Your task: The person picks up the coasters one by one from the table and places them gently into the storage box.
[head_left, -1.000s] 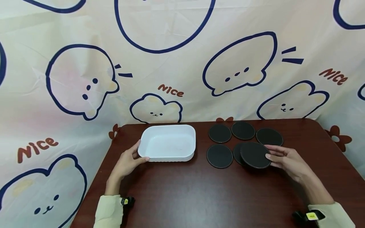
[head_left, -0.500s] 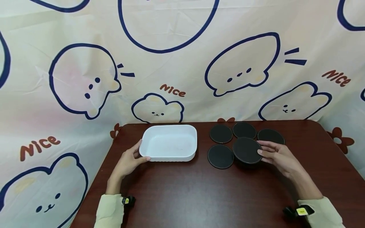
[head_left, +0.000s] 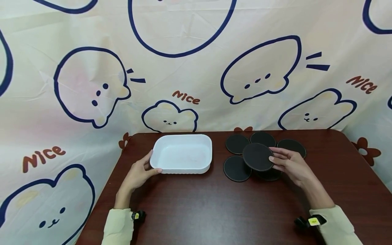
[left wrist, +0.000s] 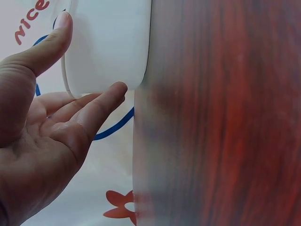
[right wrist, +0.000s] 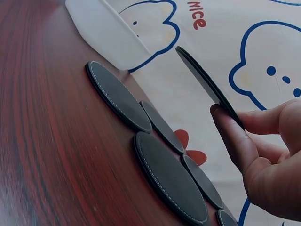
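My right hand [head_left: 291,166] pinches a round black coaster [head_left: 257,157] at its right edge, thumb on the near face and fingers behind. In the right wrist view this coaster [right wrist: 207,80] is tilted and clear of the table, above the others. Beneath it, partly covered, lies another coaster [head_left: 269,175]. One more coaster [head_left: 237,170] is just left of that, with light stitching round its edge in the right wrist view. At the left, my left hand [head_left: 136,174] grips the near-left corner of a white rectangular tray [head_left: 183,153], thumb in front and fingers along its end.
A back row holds a left coaster [head_left: 237,144], a middle coaster [head_left: 262,138] and a right coaster [head_left: 292,146]. All lie on a dark reddish-brown table [head_left: 196,211]. A cartoon-printed cloth [head_left: 171,78] hangs right behind the table's back edge.
My right hand has carried the coaster leftward and up, from beside the front row to above it, uncovering part of the coaster beneath. My left hand and the tray have stayed put.
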A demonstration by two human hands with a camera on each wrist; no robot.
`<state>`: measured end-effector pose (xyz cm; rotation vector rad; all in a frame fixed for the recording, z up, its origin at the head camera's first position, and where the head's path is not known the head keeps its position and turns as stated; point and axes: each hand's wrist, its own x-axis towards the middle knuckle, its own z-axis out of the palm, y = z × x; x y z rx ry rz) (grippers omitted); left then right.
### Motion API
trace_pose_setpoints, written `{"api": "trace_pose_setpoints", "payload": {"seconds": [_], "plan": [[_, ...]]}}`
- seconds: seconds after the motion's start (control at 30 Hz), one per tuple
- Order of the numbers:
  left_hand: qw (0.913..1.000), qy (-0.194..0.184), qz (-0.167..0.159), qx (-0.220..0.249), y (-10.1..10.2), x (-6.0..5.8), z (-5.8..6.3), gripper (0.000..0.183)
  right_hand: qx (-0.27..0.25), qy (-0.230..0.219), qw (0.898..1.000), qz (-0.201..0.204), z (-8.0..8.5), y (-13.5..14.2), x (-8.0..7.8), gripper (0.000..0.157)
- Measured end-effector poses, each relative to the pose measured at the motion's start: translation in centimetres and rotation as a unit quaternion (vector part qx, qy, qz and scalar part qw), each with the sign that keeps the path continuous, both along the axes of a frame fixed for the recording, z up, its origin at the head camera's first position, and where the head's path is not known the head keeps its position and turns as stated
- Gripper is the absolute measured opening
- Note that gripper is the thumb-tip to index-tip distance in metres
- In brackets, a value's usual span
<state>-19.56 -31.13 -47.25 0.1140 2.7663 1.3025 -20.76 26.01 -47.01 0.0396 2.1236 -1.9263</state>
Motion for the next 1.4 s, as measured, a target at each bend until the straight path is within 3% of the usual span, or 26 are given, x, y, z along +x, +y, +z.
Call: {"api": "trace_pose_setpoints", "payload": {"seconds": [1.4], "plan": [[0.9998,0.001,-0.019,0.008,0.7,0.1,0.2,0.1,-0.07,-0.004,0.997,0.014,1.1,-7.1,-1.7,0.064]]}}
